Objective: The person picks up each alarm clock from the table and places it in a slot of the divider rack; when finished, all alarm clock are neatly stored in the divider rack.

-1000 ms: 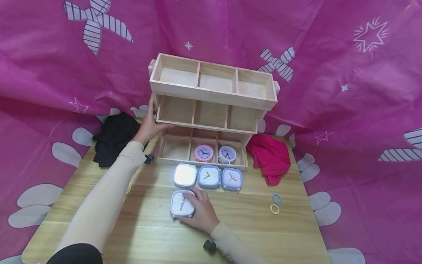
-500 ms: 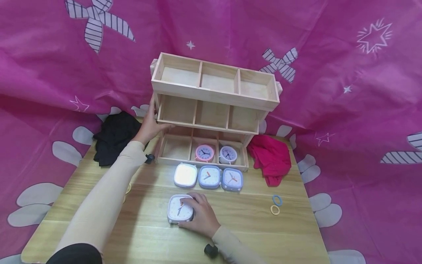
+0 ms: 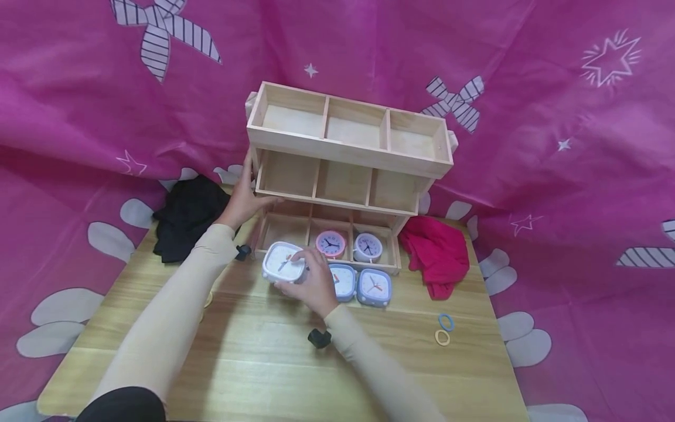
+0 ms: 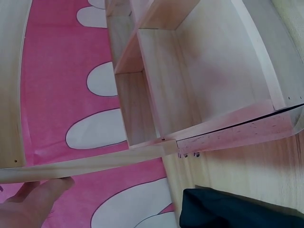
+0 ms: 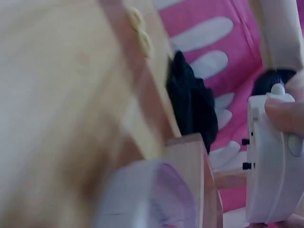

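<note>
One white clock (image 3: 279,261) is partly hidden in the pinching fingers of the right hand (image 3: 314,284); the left hand (image 3: 242,202) clasps a rack (image 3: 348,149), two round clocks (image 3: 330,244) in its bottom tray (image 3: 285,228).

Black cloth (image 3: 188,220) lies left of red cloth (image 3: 440,252), blue ring (image 3: 440,320) and yellow ring (image 3: 436,337).

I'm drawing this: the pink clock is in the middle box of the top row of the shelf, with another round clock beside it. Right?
Not the top row: the head view shows the pink clock in the middle box of the bottom row of the shelf, with another round clock beside it.
</note>
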The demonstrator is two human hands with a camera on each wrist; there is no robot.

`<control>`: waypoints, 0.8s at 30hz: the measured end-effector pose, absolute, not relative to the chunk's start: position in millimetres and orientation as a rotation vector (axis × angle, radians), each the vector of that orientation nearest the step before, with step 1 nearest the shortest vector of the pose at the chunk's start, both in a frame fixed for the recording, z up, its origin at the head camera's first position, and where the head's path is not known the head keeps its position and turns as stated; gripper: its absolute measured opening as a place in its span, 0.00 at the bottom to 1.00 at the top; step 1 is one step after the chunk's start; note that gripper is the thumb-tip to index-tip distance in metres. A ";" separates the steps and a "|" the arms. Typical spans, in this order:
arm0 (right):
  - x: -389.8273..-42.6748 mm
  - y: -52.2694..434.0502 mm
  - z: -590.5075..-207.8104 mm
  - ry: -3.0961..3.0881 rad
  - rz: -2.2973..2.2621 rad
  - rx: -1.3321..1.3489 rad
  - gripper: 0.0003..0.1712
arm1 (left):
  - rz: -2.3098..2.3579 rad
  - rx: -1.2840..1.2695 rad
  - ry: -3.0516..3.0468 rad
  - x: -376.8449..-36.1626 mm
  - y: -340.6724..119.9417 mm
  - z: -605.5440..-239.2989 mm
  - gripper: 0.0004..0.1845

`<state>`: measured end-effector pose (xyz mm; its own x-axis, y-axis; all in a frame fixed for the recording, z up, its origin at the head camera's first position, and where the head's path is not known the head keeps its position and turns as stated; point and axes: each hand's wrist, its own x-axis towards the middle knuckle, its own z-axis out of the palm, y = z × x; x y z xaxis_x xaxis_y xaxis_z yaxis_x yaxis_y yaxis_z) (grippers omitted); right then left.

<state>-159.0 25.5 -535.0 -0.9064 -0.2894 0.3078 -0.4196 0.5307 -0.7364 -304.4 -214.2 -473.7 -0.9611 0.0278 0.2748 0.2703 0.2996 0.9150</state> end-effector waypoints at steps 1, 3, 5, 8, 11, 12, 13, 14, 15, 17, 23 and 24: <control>-167.8 20.5 -532.4 -2.621 1.304 0.577 0.34 | -1.725 -0.278 -2.351 -304.8 -214.2 -473.4 0.78; -185.7 10.4 -528.9 -2.633 1.244 0.519 0.34 | -1.710 -0.286 -2.340 -308.3 -215.7 -477.0 0.78; -201.6 1.0 -526.9 -2.658 1.169 0.461 0.33 | -1.706 -0.289 -2.333 -308.6 -215.3 -477.3 0.78; -220.3 -10.6 -528.1 -2.714 1.092 0.375 0.33 | -1.691 -0.289 -2.342 -307.3 -214.2 -478.6 0.77; -232.3 -18.0 -534.4 -2.786 1.038 0.304 0.33 | -1.699 -0.286 -2.350 -305.6 -212.5 -480.8 0.77; -235.2 -19.4 -537.3 -2.810 1.007 0.286 0.34 | -1.703 -0.288 -2.349 -305.0 -211.9 -481.3 0.77; -237.8 -20.7 -540.3 -2.833 0.966 0.272 0.34 | -1.709 -0.289 -2.345 -304.8 -211.3 -481.7 0.77; -240.0 -21.5 -543.2 -2.852 0.928 0.264 0.35 | -1.712 -0.286 -2.344 -304.4 -210.8 -481.8 0.77; -241.8 -22.3 -545.9 -2.868 0.893 0.260 0.35 | -1.709 -0.287 -2.340 -304.5 -210.6 -481.6 0.77; -245.5 -23.5 -551.3 -2.895 0.806 0.267 0.36 | -1.698 -0.288 -2.338 -304.8 -210.5 -480.8 0.78; -253.9 -30.1 -559.4 -2.901 0.717 0.319 0.34 | -1.687 -0.264 -2.346 -304.3 -212.8 -476.8 0.78; -255.0 -31.8 -559.7 -2.904 0.713 0.325 0.33 | -1.689 -0.257 -2.345 -303.8 -213.4 -476.1 0.78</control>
